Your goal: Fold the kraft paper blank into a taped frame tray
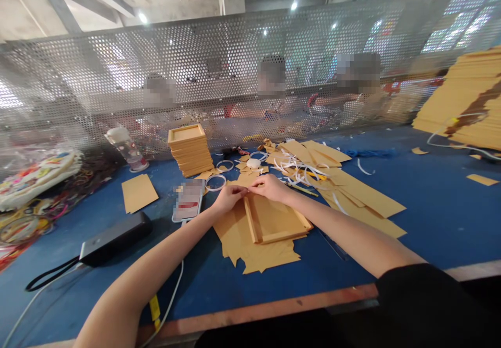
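Observation:
A shallow tan cardboard tray (276, 220) lies tilted on a loose pile of cut cardboard sheets (254, 259) in the middle of the table. My left hand (231, 198) pinches the tray's far left corner with its fingertips. Close beside it, my right hand (268, 187) is closed at the same corner, its fingertips meeting the left ones. Whether something small, such as a strip of tape, is between the fingers is hidden. White strips (301, 168) lie curled just beyond my right hand.
Stacked finished trays (190, 152), a phone (188, 200), a black speaker-like box (117, 238) and a bottle (127, 150) stand left. Flat cardboard sheets (364, 196) spread right, near a tall cardboard stack (462, 97). A perforated metal screen (235, 76) closes the back, with people behind it.

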`<control>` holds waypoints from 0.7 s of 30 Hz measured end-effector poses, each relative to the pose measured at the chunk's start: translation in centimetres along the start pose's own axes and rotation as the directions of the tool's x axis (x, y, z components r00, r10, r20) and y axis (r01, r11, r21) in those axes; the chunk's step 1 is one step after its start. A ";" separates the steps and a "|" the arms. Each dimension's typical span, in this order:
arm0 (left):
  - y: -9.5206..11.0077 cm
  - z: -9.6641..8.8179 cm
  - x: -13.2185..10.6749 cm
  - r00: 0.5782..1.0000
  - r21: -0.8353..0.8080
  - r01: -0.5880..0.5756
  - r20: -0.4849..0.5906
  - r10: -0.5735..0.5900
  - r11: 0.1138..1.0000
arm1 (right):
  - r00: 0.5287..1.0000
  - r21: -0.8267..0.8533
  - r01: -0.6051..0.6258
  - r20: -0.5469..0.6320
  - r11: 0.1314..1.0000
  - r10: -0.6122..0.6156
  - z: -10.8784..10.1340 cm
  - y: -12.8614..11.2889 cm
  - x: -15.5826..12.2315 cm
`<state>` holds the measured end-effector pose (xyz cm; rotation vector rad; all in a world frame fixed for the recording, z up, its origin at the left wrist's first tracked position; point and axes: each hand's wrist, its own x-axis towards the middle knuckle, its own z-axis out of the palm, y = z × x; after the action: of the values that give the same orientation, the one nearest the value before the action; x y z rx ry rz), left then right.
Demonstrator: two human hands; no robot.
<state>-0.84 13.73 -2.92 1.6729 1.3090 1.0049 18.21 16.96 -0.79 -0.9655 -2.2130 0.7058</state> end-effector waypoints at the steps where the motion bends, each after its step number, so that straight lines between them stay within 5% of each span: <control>1: 0.0 0.0 0.0 1.000 -0.002 -0.001 -0.002 0.001 1.000 | 1.000 0.005 -0.004 0.002 1.000 0.004 0.0 0.0 0.0; 21: 0.3 0.0 -0.1 1.000 -0.006 0.015 0.023 -0.015 1.000 | 1.000 -0.112 -0.001 0.009 0.994 0.002 0.0 -0.8 -0.2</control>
<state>-0.79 13.60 -2.65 1.6626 1.3008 0.9773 17.93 16.34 -0.25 -1.0209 -2.2806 0.5930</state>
